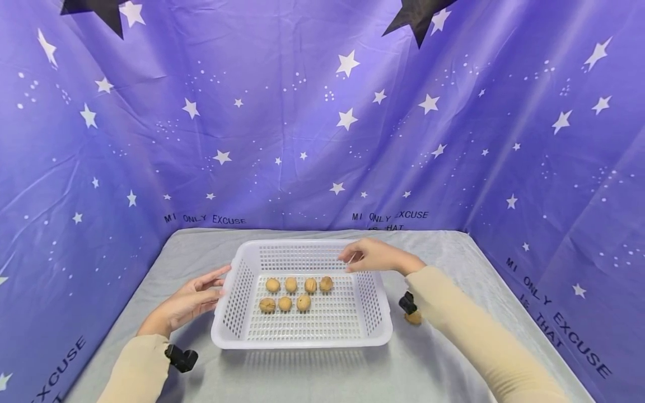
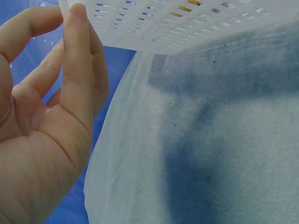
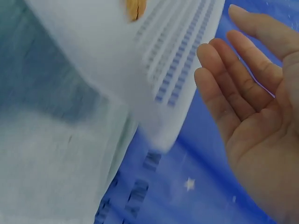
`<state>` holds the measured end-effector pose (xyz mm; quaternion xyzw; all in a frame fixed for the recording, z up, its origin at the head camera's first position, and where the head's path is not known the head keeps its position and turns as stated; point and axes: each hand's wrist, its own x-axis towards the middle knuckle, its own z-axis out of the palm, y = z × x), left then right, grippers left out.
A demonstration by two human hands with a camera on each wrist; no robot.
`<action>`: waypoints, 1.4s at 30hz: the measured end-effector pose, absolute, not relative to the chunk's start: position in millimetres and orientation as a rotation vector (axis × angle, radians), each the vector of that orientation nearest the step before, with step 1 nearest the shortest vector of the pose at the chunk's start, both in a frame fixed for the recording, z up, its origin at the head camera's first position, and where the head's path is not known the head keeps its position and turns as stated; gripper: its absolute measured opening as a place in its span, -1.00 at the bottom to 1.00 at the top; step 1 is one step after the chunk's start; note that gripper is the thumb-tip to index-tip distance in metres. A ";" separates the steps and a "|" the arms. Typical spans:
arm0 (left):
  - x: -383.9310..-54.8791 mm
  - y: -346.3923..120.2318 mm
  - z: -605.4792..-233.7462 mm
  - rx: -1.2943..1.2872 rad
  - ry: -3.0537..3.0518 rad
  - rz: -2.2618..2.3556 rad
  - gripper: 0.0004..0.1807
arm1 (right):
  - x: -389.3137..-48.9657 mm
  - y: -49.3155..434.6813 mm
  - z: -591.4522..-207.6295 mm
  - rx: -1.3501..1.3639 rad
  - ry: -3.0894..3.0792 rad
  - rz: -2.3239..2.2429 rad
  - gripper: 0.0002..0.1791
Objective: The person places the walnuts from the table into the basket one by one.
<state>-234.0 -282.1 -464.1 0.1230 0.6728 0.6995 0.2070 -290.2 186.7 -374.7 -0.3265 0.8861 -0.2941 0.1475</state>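
A white plastic basket (image 1: pixel 302 343) with perforated walls sits on the cloth-covered table. Several walnuts (image 1: pixel 303 303) lie on its floor in two rows, toward the left and middle. At the basket's left side my left hand (image 1: pixel 188 301) pinches the rim between thumb and fingers; the thumb (image 2: pixel 76 51) shows against the rim in the left wrist view. My right hand (image 1: pixel 375 256) hovers over the back right corner of the basket, fingers loosely bent and holding nothing. In the right wrist view its palm (image 3: pixel 261 121) is bare, beside the basket wall.
One more walnut (image 1: pixel 413 318) lies on the table (image 1: pixel 302 375) right of the basket, partly hidden by the black wrist camera (image 1: pixel 407 303). A purple curtain (image 1: pixel 282 129) with white stars surrounds the table at the back and both sides.
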 end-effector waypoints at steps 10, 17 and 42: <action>-232.1 -283.6 -464.2 0.341 1.868 1.963 -0.22 | -277.3 256.9 -374.7 -0.882 2.638 -0.905 -0.59; -231.1 -283.2 -463.5 0.332 1.862 1.963 -0.22 | -264.5 297.5 -386.8 -0.811 2.683 -0.902 -0.61; -232.8 -283.2 -466.7 0.352 1.853 1.969 -0.23 | -223.8 368.8 -472.6 -0.468 2.568 -1.172 -0.54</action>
